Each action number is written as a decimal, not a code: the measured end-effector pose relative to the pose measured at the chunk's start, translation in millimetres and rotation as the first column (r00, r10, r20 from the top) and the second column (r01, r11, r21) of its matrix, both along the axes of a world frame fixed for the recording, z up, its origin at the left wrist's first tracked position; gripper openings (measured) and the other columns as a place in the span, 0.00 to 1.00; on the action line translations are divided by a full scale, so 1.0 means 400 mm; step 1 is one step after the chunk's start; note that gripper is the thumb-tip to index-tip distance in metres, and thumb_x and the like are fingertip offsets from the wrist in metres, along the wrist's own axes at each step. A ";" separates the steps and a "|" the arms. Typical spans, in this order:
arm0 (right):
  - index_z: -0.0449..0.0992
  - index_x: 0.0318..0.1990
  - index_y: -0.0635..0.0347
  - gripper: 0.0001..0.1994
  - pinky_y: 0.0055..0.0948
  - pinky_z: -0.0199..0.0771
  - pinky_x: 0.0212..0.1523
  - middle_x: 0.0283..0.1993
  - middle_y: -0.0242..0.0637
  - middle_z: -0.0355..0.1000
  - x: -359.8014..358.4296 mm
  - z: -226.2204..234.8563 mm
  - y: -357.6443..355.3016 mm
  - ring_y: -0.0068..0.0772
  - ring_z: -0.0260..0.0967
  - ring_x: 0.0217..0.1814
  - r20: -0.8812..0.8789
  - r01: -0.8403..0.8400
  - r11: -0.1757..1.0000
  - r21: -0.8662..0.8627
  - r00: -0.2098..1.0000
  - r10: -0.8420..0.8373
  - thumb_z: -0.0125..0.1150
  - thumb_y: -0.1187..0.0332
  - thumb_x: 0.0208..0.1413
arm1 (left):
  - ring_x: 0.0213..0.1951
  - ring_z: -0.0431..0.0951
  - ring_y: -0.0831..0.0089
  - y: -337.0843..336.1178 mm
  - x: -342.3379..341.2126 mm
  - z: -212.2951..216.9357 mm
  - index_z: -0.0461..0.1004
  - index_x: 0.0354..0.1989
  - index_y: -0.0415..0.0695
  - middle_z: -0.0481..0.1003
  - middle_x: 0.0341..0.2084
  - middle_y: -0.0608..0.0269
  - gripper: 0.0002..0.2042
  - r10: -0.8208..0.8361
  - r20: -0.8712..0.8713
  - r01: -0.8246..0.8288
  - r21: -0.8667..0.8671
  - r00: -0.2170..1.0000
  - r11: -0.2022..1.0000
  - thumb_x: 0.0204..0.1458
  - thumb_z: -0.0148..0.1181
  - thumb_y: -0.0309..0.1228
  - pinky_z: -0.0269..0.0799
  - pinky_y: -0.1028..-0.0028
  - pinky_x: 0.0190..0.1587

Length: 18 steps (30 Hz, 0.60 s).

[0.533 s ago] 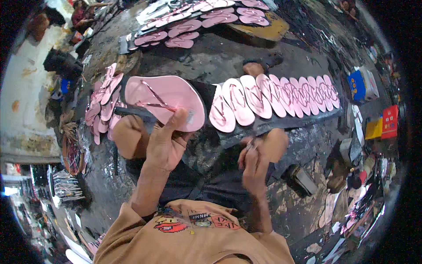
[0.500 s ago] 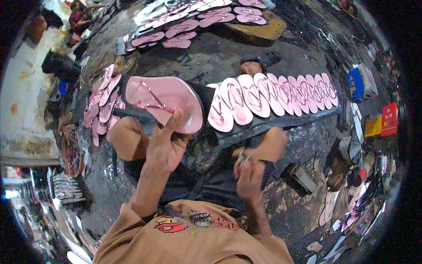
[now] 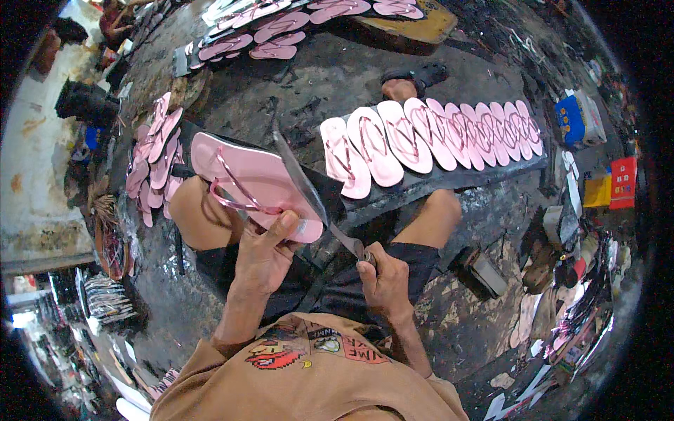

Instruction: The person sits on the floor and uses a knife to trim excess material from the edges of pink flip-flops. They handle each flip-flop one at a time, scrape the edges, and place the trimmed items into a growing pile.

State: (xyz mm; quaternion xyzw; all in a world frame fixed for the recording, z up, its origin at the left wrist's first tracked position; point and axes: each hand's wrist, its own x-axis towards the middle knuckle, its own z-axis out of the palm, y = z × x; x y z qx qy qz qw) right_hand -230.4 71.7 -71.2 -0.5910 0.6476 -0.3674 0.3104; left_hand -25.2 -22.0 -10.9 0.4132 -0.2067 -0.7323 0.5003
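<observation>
The pink sandal [image 3: 253, 184] rests over the left knee, its heel end pinched by the left hand [image 3: 263, 258], thumb on top. The right hand [image 3: 382, 277] is fisted around a knife [image 3: 309, 186] whose blade runs along the sole's edge. A slip could nick the thumb or gouge the sole. A row of sandals [image 3: 428, 137] lies beyond on a board [image 3: 449, 181].
</observation>
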 end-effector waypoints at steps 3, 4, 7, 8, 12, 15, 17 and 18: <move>0.69 0.35 0.57 0.20 0.48 0.69 0.26 0.25 0.47 0.73 -0.011 0.055 -0.049 0.58 0.73 0.27 -0.046 -0.067 0.997 0.037 0.997 0.069 0.51 0.48 0.66 | 0.51 0.77 0.71 0.003 0.015 -0.008 0.70 0.56 0.46 0.75 0.47 0.66 0.21 -0.018 0.022 0.018 -0.005 1.000 1.000 0.54 0.68 0.25 0.80 0.63 0.52; 0.70 0.36 0.57 0.19 0.49 0.70 0.26 0.25 0.47 0.73 -0.009 0.069 -0.066 0.58 0.73 0.27 -0.070 -0.085 0.995 0.052 0.994 0.089 0.51 0.48 0.66 | 0.51 0.77 0.71 0.006 0.020 -0.013 0.69 0.57 0.46 0.75 0.47 0.66 0.22 -0.022 0.027 0.022 -0.002 0.999 1.000 0.54 0.68 0.24 0.80 0.63 0.52; 0.71 0.37 0.57 0.18 0.52 0.71 0.28 0.25 0.49 0.74 0.002 0.117 -0.119 0.59 0.74 0.28 -0.111 -0.169 0.980 0.109 0.977 0.180 0.52 0.50 0.66 | 0.51 0.77 0.69 0.028 0.043 -0.040 0.65 0.61 0.46 0.73 0.50 0.64 0.28 0.020 0.132 -0.021 0.005 0.991 1.000 0.52 0.69 0.23 0.79 0.63 0.53; 0.71 0.38 0.57 0.17 0.53 0.72 0.28 0.25 0.50 0.75 0.012 0.121 -0.134 0.59 0.74 0.28 -0.119 -0.205 0.970 0.130 0.968 0.220 0.53 0.51 0.66 | 0.53 0.76 0.67 0.024 0.069 -0.062 0.60 0.64 0.46 0.71 0.52 0.63 0.33 -0.032 0.092 0.028 0.037 0.995 0.999 0.50 0.69 0.23 0.78 0.63 0.55; 0.70 0.40 0.56 0.13 0.57 0.72 0.30 0.23 0.50 0.73 0.062 0.127 -0.191 0.60 0.74 0.27 -0.050 -0.198 0.980 0.028 0.979 0.200 0.53 0.55 0.65 | 0.52 0.77 0.65 0.029 0.092 -0.076 0.64 0.63 0.42 0.74 0.51 0.60 0.27 0.004 0.099 0.002 -0.067 0.995 0.998 0.55 0.65 0.24 0.75 0.59 0.58; 0.71 0.41 0.56 0.12 0.58 0.72 0.30 0.23 0.50 0.73 0.103 0.134 -0.222 0.59 0.74 0.27 -0.020 -0.193 0.980 -0.057 0.981 0.192 0.52 0.57 0.66 | 0.51 0.77 0.65 0.034 0.106 -0.047 0.64 0.62 0.41 0.75 0.51 0.61 0.28 0.020 0.118 -0.014 -0.049 0.993 0.999 0.52 0.66 0.21 0.77 0.62 0.56; 0.72 0.45 0.57 0.11 0.56 0.74 0.32 0.24 0.50 0.74 0.131 0.121 -0.258 0.58 0.75 0.29 0.030 -0.183 0.980 -0.077 0.982 0.186 0.52 0.60 0.65 | 0.50 0.78 0.67 0.037 0.102 -0.032 0.65 0.62 0.43 0.75 0.49 0.63 0.32 -0.036 0.197 0.026 0.054 0.980 0.998 0.46 0.69 0.17 0.77 0.65 0.54; 0.72 0.46 0.58 0.11 0.56 0.74 0.33 0.26 0.51 0.74 0.137 0.112 -0.299 0.58 0.75 0.30 0.108 -0.138 0.980 -0.143 0.982 0.154 0.52 0.61 0.65 | 0.51 0.78 0.68 0.078 0.124 -0.083 0.66 0.62 0.41 0.76 0.48 0.62 0.31 -0.110 0.216 0.107 0.022 0.970 0.994 0.46 0.69 0.17 0.78 0.65 0.54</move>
